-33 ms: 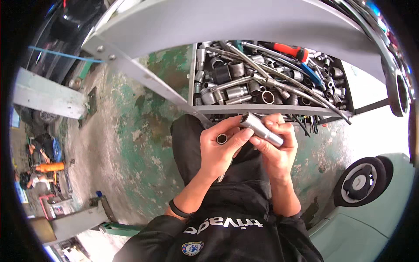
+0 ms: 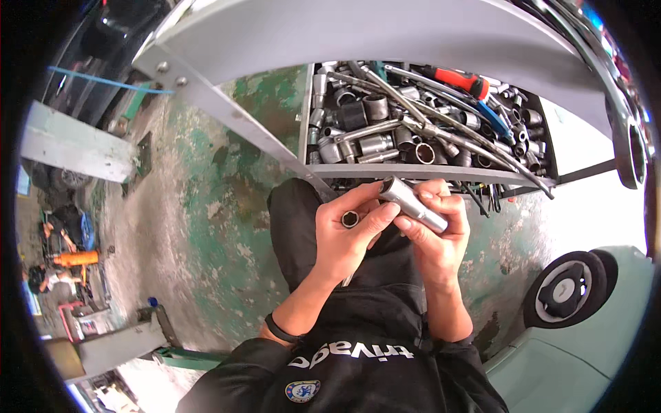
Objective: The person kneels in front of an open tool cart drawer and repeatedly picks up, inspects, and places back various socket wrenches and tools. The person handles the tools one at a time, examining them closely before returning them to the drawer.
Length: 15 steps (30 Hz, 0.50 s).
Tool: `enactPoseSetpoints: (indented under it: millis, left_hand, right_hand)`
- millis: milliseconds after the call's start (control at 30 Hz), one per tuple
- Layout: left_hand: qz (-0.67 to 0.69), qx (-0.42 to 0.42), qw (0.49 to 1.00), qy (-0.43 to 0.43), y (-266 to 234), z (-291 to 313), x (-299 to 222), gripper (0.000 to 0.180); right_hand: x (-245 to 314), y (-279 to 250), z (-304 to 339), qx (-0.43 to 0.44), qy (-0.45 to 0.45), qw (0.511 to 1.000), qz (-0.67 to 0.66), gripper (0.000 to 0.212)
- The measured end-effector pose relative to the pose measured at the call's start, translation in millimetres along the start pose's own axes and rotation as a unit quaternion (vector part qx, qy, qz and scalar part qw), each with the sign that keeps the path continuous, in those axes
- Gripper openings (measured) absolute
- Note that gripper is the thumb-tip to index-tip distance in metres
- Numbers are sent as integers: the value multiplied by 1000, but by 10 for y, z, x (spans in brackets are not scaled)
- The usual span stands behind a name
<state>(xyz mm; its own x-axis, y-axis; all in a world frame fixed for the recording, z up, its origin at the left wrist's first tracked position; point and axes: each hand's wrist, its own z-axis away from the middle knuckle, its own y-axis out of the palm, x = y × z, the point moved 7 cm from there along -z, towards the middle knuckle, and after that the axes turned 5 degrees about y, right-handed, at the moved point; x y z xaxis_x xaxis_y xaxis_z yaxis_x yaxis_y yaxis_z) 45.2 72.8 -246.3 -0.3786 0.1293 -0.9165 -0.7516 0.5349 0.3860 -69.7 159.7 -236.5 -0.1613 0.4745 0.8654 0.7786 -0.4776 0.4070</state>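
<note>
A silver deep socket point(image 2: 412, 204) is held between both hands in front of my lap, tilted with its wide open end up and to the left. My left hand point(image 2: 348, 234) pinches that wide end between thumb and fingers. Tucked in the same hand is a tool with a hollow socket-like end point(image 2: 350, 219); a thin metal shaft shows below the palm, and the rest is hidden. My right hand point(image 2: 441, 230) has its thumb and fingers closed round the narrower end of the deep socket.
Just beyond my hands, a metal drawer point(image 2: 413, 169) holds many loose sockets, ratchet handles, extension bars and a red-handled tool point(image 2: 469, 84). A grey shelf point(image 2: 385, 38) overhangs it. Large wrenches point(image 2: 628, 148) hang at the right. A pale car body with a wheel point(image 2: 564, 290) stands lower right.
</note>
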Motion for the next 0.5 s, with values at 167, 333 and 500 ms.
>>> enactPoseSetpoints:
  millis: [167, 333, 500]
  left_hand:
    - [16, 7, 1000, 7, -104, 33, -50, 35]
    - [-13, -1, 999, 47, -189, -3, -111, 33]
    - [-159, 20, 958, 239, -154, -37, -304, 31]
  right_hand:
    - [-23, 138, 19, 40, -13, 999, 17, 43]
    - [-151, 163, -2, 53, 15, 998, -17, 42]
    - [-349, 111, 2, 42, 63, 993, -85, 41]
